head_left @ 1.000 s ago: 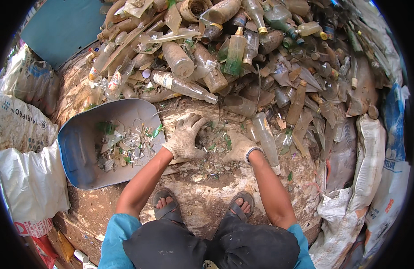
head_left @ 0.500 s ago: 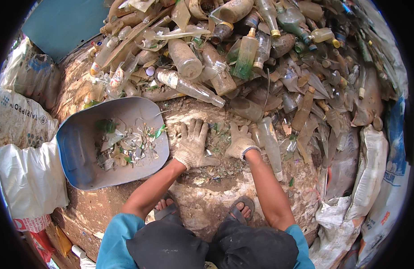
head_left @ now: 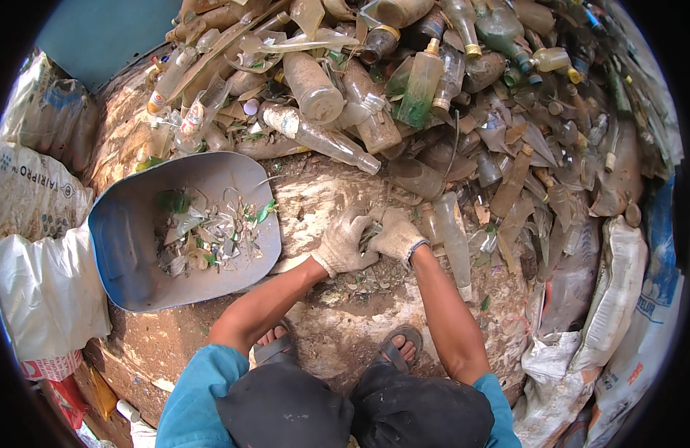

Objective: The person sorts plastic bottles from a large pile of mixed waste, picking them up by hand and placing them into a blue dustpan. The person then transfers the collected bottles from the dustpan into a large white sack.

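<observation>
Both my hands wear cream knit work gloves and meet low over the ground. My left hand point(head_left: 345, 243) is curled, its fingertips against my right hand point(head_left: 397, 236), whose fingers also bend inward. Between them they grip a small clump of broken glass point(head_left: 369, 236), mostly covered by the gloves. More small shards point(head_left: 366, 281) are scattered in the dirt just below the hands. To the left lies a cut-open blue plastic container point(head_left: 121, 270), with clear and green glass fragments point(head_left: 210, 231) and a few leaves in it.
A heap of dirty glass bottles point(head_left: 311, 93) and broken pieces rises ahead and to the right. One clear bottle point(head_left: 455, 239) lies close beside my right hand. White sacks point(head_left: 50, 284) line the left side, and more sacks point(head_left: 610, 291) the right. My sandalled feet stand below the hands.
My hands were spread flat and apart on the ground. They have swept together, with fingers curling around glass bits; my left hand moved right.
</observation>
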Motion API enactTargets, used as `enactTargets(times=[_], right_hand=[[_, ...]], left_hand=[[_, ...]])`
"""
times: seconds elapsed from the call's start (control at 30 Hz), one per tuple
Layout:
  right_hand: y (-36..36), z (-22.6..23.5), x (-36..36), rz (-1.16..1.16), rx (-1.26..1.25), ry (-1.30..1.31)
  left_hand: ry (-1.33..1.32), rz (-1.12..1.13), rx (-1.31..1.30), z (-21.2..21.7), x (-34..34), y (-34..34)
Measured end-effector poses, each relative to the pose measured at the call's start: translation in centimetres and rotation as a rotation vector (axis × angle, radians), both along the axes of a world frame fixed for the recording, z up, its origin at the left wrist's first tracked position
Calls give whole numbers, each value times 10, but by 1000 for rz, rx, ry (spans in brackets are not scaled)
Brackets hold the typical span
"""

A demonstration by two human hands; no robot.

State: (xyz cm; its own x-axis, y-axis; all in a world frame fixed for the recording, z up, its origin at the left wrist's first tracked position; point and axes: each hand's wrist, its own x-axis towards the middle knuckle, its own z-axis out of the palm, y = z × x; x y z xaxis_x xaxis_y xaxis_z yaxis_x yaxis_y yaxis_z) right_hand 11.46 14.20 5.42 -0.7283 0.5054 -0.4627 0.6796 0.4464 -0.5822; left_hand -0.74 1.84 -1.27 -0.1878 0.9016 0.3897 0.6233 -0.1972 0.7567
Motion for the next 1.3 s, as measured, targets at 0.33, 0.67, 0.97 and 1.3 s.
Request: enactTargets(times=[0.33, 0.67, 0.97, 1.3], right_hand=[[-32, 44, -62, -84, -134, 110], [-68, 33, -131, 168, -174, 356], [14, 4, 16, -282, 137, 190], [-38, 5, 51, -122, 264, -190]], left_hand=[[105, 88, -164, 71, -60, -28], [451, 773, -670, 127, -168, -175], [124, 103, -348, 79, -69, -75], [375, -313, -56, 16, -1, 2]])
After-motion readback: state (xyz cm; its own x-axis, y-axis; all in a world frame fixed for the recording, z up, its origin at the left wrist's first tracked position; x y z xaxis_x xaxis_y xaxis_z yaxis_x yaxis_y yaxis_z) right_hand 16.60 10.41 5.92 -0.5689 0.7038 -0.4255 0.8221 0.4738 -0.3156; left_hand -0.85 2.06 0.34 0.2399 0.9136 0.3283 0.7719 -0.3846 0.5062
